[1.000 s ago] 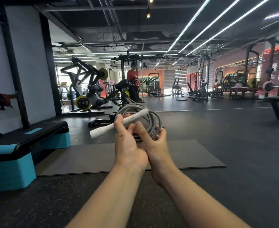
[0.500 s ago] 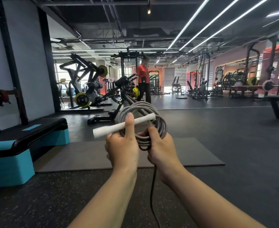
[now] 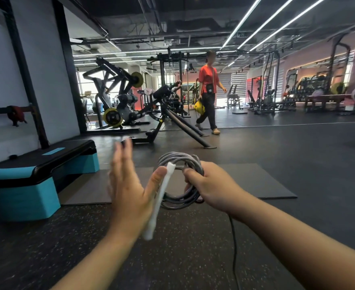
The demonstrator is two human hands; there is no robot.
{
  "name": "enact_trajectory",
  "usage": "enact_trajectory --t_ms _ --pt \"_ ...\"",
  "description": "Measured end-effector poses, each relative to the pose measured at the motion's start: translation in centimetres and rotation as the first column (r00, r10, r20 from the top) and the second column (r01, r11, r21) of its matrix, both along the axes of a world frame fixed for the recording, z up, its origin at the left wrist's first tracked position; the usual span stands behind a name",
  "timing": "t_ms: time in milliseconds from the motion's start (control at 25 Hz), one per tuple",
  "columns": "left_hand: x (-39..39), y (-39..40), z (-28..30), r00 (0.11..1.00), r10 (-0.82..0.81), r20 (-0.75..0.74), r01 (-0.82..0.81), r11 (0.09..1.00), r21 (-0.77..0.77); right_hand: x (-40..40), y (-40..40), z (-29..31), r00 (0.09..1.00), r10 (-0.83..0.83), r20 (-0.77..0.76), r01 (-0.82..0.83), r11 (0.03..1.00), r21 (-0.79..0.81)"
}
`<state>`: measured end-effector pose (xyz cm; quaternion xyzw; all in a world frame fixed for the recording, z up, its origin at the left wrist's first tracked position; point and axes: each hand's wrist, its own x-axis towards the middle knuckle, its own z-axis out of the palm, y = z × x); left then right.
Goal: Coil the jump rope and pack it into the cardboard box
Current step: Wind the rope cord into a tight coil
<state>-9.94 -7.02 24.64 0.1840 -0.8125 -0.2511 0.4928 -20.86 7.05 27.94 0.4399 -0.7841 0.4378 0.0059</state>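
My right hand (image 3: 212,185) grips a coil of grey jump rope (image 3: 180,199) in front of me at chest height. A loose black length of rope (image 3: 234,248) hangs from under that hand toward the floor. The rope's white handle (image 3: 159,201) slants down beside the coil, against my left thumb. My left hand (image 3: 128,189) is beside the coil with its fingers spread straight and blurred from motion; only the thumb touches the handle. No cardboard box is in view.
A teal and black step platform (image 3: 36,181) stands at the left. A dark grey mat (image 3: 245,181) lies on the floor ahead. A person in a red shirt (image 3: 208,91) walks among gym machines (image 3: 118,101) further back.
My left hand has let go of the white handle and opened its fingers. The handle has swung from level to slanting down. The person in red has walked nearer and to the right.
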Motion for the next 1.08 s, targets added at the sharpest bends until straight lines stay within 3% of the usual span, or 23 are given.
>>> enact_trajectory --t_ms 80,120,240,400,440,520,600,720,800,920,1000,1080 --pt "0.1 -0.4 2.2 0.958 -0.219 0.184 0.258 0.940 -0.225 -0.4 0.0 1.3 0.993 0.057 -0.105 -0.044 0.991 0.123" --pt "-0.1 -0.7 3.8 0.900 -0.273 0.341 0.366 0.896 -0.250 -0.7 0.0 1.9 0.983 0.097 -0.156 -0.066 0.978 0.196" --pt "-1.2 -1.3 9.5 0.607 -0.398 0.688 0.548 0.837 0.000 -1.1 0.2 3.5 0.944 0.174 -0.281 -0.052 0.919 0.392" --pt "-2.7 -1.0 12.8 0.243 -0.481 0.842 0.534 0.791 0.298 -1.0 0.7 5.3 0.912 0.254 -0.323 -0.102 0.902 0.420" --pt "-2.9 -0.9 12.7 0.198 -0.494 0.846 0.534 0.778 0.329 -1.0 0.9 5.8 0.906 0.262 -0.331 -0.112 0.905 0.410" --pt "-2.6 -0.8 12.0 0.210 -0.548 0.809 0.526 0.761 0.379 -1.5 1.7 6.5 0.934 0.261 -0.243 -0.156 0.911 0.381" --pt "-1.8 -0.7 11.1 0.294 -0.609 0.737 0.529 0.746 0.405 -2.1 3.1 6.6 0.954 0.298 0.031 -0.292 0.897 0.332" --pt "-0.4 -0.8 10.3 0.375 -0.596 0.710 0.564 0.755 0.335 -3.1 4.8 6.0 0.846 0.381 0.373 -0.481 0.847 0.225" --pt "0.6 -1.2 9.8 0.419 -0.605 0.677 0.569 0.756 0.323 -3.7 5.5 5.4 0.839 0.371 0.398 -0.469 0.864 0.184" --pt "1.7 -2.1 8.9 0.548 -0.618 0.563 0.537 0.776 0.329 -4.2 6.0 4.7 0.925 0.264 0.272 -0.328 0.917 0.227" --pt "1.8 -2.6 8.2 0.657 -0.626 0.421 0.529 0.780 0.334 -4.3 5.8 3.9 0.965 0.171 0.199 -0.215 0.951 0.222" --pt "1.5 -2.6 7.7 0.731 -0.660 0.172 0.560 0.725 0.400 -4.8 5.4 2.8 0.970 0.113 0.214 -0.145 0.979 0.143"
